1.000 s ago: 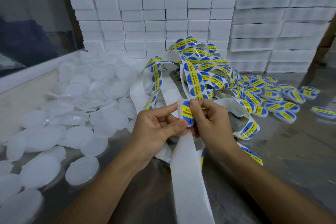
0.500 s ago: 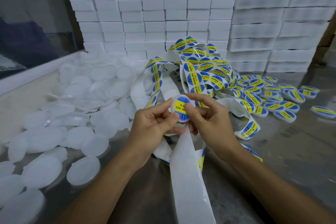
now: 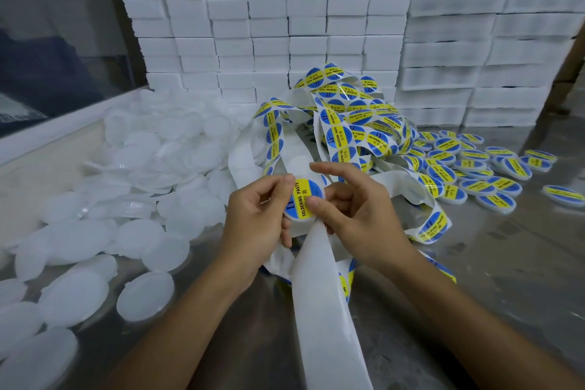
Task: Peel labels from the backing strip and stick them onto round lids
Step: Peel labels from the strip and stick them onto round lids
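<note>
Hands (left (image 3: 253, 215), right (image 3: 357, 209)) pinch labelled lid (image 3: 302, 199).

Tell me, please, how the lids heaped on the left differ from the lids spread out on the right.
The left lids are bare, frosted white; the right lids each carry a blue-and-yellow label. The left lids lie heaped and overlapping; the right lids lie mostly flat in one layer. Both are round and rest on the metal table.

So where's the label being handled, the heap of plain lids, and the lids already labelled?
label (image 3: 303, 198), head view, on its yellow band.
plain lids (image 3: 139, 294), head view, top of a near lid.
labelled lids (image 3: 474, 187), head view, one lid's label.
</note>
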A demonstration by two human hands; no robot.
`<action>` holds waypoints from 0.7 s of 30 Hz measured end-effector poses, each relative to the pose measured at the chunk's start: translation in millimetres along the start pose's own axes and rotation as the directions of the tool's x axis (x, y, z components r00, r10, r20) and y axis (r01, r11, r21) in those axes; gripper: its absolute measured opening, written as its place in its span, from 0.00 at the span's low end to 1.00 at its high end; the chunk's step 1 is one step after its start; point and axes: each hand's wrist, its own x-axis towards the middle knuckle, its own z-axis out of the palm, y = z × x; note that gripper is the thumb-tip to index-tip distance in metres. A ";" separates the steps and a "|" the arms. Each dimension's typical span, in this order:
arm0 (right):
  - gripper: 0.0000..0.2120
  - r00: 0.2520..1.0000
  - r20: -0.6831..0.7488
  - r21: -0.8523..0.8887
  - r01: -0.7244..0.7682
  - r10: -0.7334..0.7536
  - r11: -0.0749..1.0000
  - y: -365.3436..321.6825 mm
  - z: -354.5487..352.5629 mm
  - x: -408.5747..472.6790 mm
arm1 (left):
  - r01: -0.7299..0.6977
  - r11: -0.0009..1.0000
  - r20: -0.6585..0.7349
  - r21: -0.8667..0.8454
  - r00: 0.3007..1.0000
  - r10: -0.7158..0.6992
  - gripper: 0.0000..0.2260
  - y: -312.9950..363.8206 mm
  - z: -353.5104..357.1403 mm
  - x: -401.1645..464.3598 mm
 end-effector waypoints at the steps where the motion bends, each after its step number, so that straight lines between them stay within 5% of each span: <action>1: 0.16 1.000 -0.010 -0.012 0.009 -0.009 1.000 -1.1 -0.1 0.1 | 0.008 1.000 -0.008 0.001 1.000 -0.008 0.09 0.2 -0.4 0.3; 7: 0.14 0.965 -0.148 0.294 -0.166 0.217 0.941 -4.6 -7.5 6.6 | 0.058 0.948 0.049 0.313 0.996 -0.077 0.23 -1.8 2.3 -3.4; 11: 0.18 0.944 -0.063 0.457 -0.261 0.324 0.850 -5.6 -10.0 8.6 | 0.252 0.964 0.307 0.081 0.914 -0.265 0.20 2.0 9.0 -10.6; 15: 0.19 0.945 0.004 0.581 -0.269 0.327 0.768 -9.9 -10.7 8.7 | 0.298 0.950 0.287 0.093 0.906 -0.312 0.12 1.1 8.1 -10.4; 18: 0.09 0.909 -0.201 0.604 -0.178 0.364 0.777 -13.8 -28.6 17.3 | 0.301 0.948 0.235 0.104 0.919 -0.317 0.12 -1.8 5.0 -8.0; 21: 0.09 0.760 -0.568 0.410 -0.072 0.316 0.909 -15.0 -60.3 23.3 | 0.317 0.945 0.165 0.075 0.931 -0.325 0.12 -1.5 3.5 -4.9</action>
